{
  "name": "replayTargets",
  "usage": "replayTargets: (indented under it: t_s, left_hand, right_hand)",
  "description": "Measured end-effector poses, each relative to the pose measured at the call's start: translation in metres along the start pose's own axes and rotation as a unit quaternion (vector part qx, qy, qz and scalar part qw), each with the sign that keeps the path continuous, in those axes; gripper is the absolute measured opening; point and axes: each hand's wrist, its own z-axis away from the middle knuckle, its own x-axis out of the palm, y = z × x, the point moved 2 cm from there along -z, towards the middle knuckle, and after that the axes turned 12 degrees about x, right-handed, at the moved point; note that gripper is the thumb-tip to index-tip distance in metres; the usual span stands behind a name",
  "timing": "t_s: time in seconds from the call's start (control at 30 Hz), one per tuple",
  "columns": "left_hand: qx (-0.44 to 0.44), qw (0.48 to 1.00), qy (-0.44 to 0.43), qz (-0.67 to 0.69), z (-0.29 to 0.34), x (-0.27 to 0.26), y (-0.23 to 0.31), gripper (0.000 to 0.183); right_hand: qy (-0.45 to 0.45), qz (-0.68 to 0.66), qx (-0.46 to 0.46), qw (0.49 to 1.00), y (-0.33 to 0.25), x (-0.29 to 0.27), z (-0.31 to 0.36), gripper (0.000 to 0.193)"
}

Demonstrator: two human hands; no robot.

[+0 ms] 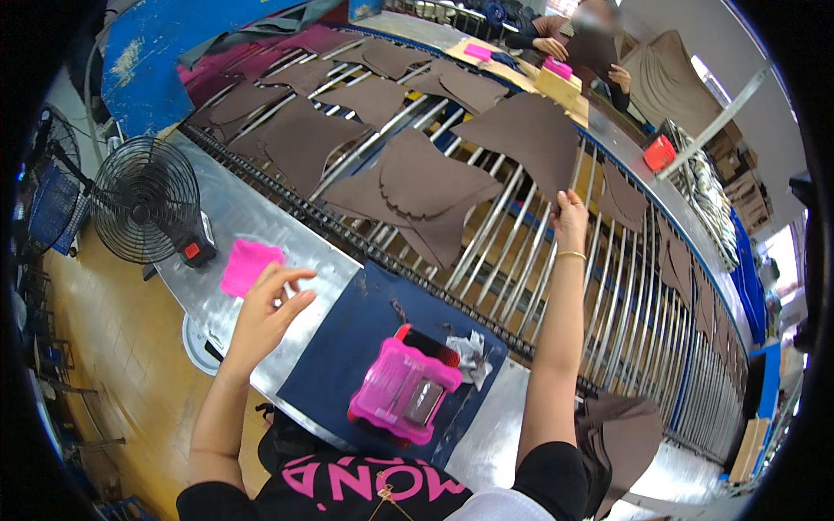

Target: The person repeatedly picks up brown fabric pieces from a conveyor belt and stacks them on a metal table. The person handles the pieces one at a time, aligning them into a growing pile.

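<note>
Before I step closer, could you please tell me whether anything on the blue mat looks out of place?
Yes: a crumpled whitish wad beside the pink container and dark bits look like stray litter on the blue mat.

Bright light, glare on the metal table [252, 217], dark fisheye rim

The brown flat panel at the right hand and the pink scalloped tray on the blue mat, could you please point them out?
Brown flat panel [526, 135]: head view, middle of its face.
Pink scalloped tray [387, 380]: head view, bare left part inside.
</note>
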Motion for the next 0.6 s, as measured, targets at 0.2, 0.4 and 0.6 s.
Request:
replayTargets:
  t_s: [0.2, 0.4, 0.6]
  left_hand:
    - [-0.119, 0.990, 0.054, -0.044, 0.033, -0.019, -0.009, 0.022]
    - [-0.159, 0.984, 0.065, -0.050, 0.045, -0.019, -0.012, 0.022]
    - [-0.162, 0.983, 0.051, -0.063, 0.049, -0.015, -0.013, 0.023]
  right_hand:
    - [0.016, 0.041, 0.037, 0.998, 0.049, 0.077, -0.086, 0.026]
    - [0.108, 0.157, 0.045, 0.981, 0.080, 0.104, -0.127, 0.029]
    - [0.169, 0.365, -0.026, 0.915, 0.071, 0.094, -0.125, 0.031]
